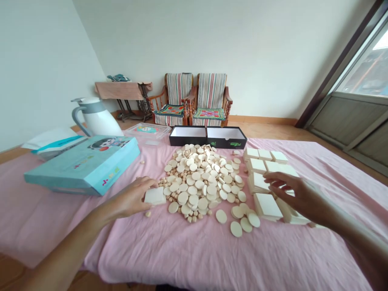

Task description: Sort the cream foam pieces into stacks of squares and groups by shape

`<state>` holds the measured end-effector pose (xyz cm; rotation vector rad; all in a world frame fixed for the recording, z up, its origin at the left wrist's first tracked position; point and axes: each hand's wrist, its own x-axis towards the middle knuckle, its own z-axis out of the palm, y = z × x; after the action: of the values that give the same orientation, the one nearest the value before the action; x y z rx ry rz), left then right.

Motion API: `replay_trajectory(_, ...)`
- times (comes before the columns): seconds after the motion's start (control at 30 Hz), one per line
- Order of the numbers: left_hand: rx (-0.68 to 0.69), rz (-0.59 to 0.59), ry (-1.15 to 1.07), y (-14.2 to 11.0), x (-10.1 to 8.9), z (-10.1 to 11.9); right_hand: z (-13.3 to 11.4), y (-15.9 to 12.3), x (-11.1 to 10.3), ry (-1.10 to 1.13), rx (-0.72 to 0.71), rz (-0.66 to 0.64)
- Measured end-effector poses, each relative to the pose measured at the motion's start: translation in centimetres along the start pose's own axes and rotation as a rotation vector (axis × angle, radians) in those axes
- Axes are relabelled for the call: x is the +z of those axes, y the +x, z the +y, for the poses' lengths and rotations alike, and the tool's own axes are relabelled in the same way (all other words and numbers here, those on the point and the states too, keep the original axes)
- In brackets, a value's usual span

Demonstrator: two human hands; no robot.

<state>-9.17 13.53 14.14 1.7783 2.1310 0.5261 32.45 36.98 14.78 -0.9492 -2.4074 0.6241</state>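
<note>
My left hand [138,197] is closed on a pale square wooden tile [155,195] at the left edge of a heap; whether several tiles lie together in the grip is unclear. The heap is made of round wooden discs [197,178] with small wooden cubes [194,219] around its lower edge. Over on the right, my right hand [287,186] hovers above neat stacks of square wooden tiles [268,206]. Its fingers are bent and apart, with nothing visible between them, and they partly hide the stacks below. Several loose discs [236,228] lie in front of the heap.
Behind the heap stands a black open box [188,141] with white compartments. A light blue box [81,163], a white jug [100,117], a packet [54,141] and a clear plastic lid [148,131] are at left. Pink cloth [197,258] covers the table. Two chairs stand beyond.
</note>
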Motion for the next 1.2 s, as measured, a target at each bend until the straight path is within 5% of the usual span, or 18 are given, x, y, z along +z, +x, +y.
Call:
replay_trajectory(0.27,-0.062,0.114,-0.088,0.7,1.3,-1.1,-2.6,0.5,1.1,0.028,-0.029,-0.111)
replay_trajectory(0.43,-0.108,0.206,-0.481,2.1,0.2,1.6,-5.0,0.4,2.3,0.092,-0.112,-0.047)
replay_trajectory(0.6,-0.091,-0.054,-1.229,3.7,2.6,7.7,-9.3,-0.1,5.2,0.193,-0.256,-0.029)
replay_trajectory(0.83,-0.02,-0.299,-1.461,4.7,6.6,13.4,-11.7,-0.4,8.6,0.187,-0.348,0.097)
replay_trajectory(1.03,0.014,-0.314,-1.296,5.0,6.8,13.7,-9.3,0.0,6.5,0.165,-0.283,0.157)
replay_trajectory(1.2,-0.004,-0.23,-1.044,4.7,5.1,11.3,-0.1,2.7,-0.6,-0.093,-0.092,0.196)
